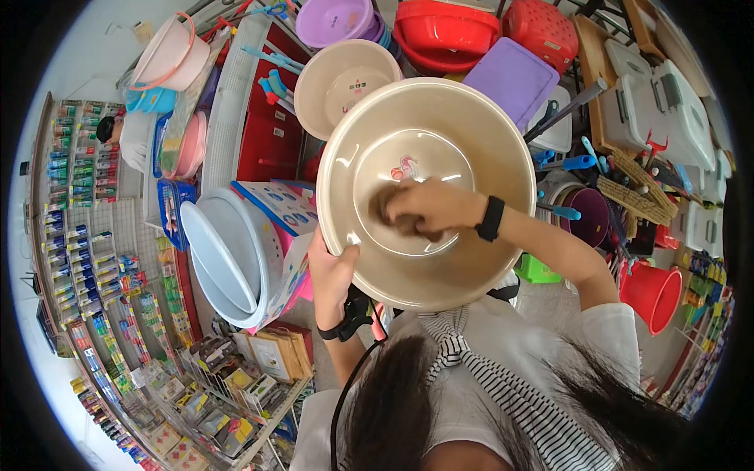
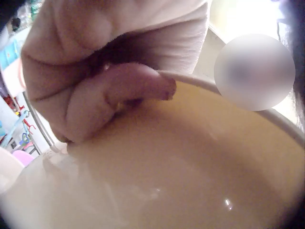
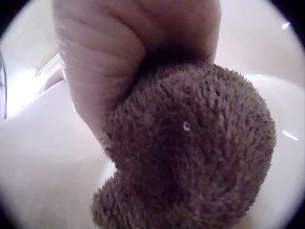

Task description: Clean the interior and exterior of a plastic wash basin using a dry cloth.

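A large beige plastic basin (image 1: pixel 491 149) is held up in front of the person's chest, its inside facing the head camera. At its lower left rim, the left hand (image 1: pixel 331 271) grips the edge, with the thumb lapping over onto the inner wall, as the left wrist view also shows. Inside the basin, the right hand (image 1: pixel 436 206) holds a bunched brown fuzzy cloth (image 3: pixel 205 133) against the bottom, just below a small pink printed picture (image 1: pixel 406 167). Its fingertips are hidden behind the cloth in the right wrist view.
Behind the basin stand a smaller beige basin (image 1: pixel 345 86), red basins (image 1: pixel 444 35) and a purple lid (image 1: pixel 514 78). Pale blue tubs (image 1: pixel 220 259) are close on the left. Brushes (image 1: pixel 577 162) and a red bucket (image 1: pixel 650 297) sit on the right. Stocked shelves (image 1: pixel 86 228) line the far left.
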A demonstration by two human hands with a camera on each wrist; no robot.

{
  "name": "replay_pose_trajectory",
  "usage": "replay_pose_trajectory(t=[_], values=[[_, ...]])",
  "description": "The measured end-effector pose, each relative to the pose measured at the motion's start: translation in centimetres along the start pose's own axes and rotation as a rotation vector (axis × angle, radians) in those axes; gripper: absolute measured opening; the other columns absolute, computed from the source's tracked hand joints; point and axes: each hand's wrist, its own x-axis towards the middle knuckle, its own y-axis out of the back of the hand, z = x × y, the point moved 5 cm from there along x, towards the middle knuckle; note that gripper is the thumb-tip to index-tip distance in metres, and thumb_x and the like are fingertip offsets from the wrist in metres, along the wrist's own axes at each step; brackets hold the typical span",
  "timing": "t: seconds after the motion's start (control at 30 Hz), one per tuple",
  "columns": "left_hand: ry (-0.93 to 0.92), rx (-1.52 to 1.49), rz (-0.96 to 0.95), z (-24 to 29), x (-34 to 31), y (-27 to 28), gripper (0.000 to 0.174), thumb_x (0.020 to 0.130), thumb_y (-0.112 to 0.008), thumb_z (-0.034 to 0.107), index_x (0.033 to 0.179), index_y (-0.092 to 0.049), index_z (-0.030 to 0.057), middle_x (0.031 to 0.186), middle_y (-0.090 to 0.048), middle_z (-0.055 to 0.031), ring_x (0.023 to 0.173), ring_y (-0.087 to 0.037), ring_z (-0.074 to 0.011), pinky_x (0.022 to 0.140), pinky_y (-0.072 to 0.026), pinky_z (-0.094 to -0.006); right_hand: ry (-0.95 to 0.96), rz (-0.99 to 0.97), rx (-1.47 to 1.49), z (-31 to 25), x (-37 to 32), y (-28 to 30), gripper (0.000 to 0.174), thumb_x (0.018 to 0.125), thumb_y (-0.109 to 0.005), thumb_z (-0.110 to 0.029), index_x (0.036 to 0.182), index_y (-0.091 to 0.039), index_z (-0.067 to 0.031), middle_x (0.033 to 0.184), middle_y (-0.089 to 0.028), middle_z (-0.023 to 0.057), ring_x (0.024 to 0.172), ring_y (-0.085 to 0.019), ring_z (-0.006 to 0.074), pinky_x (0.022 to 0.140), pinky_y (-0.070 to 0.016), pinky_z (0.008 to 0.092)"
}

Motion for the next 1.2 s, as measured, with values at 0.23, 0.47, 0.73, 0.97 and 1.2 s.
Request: replay_pose_trajectory(t=[0.23, 0.47, 0.73, 0.97, 1.2], values=[[0.018, 0.029, 0.049, -0.8, -0.3, 0.2, 0.056, 0.069, -0.051, -0.008, 0.126, -0.054, -0.0053, 0.113, -0.064, -0.0092, 0.101, -0.06, -0.0168, 0.091, -0.0458, -0.0288, -0.328, 0.347, -0.54, 7.5, -1.0, 1.4, 0.038, 0.073, -0.071, -0.012, 0.109, -0.062, -0.0117, 0.104, -0.065, 0.0086, 0.103, -0.057, 0.0336, 0.08, -0.052, 0.0454], [-0.006, 0.034, 0.05, -0.8, 0.1, -0.1, 0.054, 0.068, -0.051, -0.009, 0.122, -0.055, -0.0058, 0.111, -0.064, -0.0096, 0.099, -0.061, -0.0164, 0.09, -0.0458, -0.0283, -0.585, -0.586, -0.756, 7.1, -3.6, -3.9, 0.024, 0.069, -0.071, -0.021, 0.09, -0.072, -0.0085, 0.089, -0.071, 0.0111, 0.086, -0.067, 0.0279, 0.057, -0.0527, 0.0444], [-0.02, 0.023, 0.042, -0.3, 0.3, -1.0, 0.054, 0.068, -0.05, -0.009, 0.121, -0.056, -0.0056, 0.11, -0.065, -0.0089, 0.098, -0.061, -0.0158, 0.089, -0.0462, -0.0282, -0.005, -0.307, 0.11, 0.3, -2.1, -5.3, 0.036, 0.062, -0.071, -0.018, 0.096, -0.064, -0.0078, 0.089, -0.065, 0.0145, 0.085, -0.063, 0.0377, 0.074, -0.0506, 0.044], [-0.05, 0.034, 0.061, 0.4, -0.6, -0.6, 0.051, 0.068, -0.051, -0.009, 0.118, -0.057, -0.0056, 0.106, -0.065, -0.0078, 0.095, -0.061, -0.0157, 0.087, -0.0468, -0.0284, -0.04, 0.347, 0.28, -2.5, 0.8, 1.7, 0.042, 0.077, -0.07, -0.013, 0.116, -0.055, -0.0111, 0.103, -0.06, 0.0152, 0.093, -0.06, 0.0354, 0.08, -0.049, 0.0446], [-0.038, 0.076, 0.079, 0.6, -1.2, -0.7, 0.047, 0.07, -0.052, -0.009, 0.117, -0.057, -0.0052, 0.103, -0.065, -0.0069, 0.094, -0.06, -0.0138, 0.086, -0.0471, -0.0282, -0.073, 1.046, 0.116, -4.9, -0.2, 10.7, 0.044, 0.077, -0.073, -0.012, 0.118, -0.056, -0.0104, 0.115, -0.062, 0.013, 0.097, -0.057, 0.0344, 0.085, -0.048, 0.0415]])
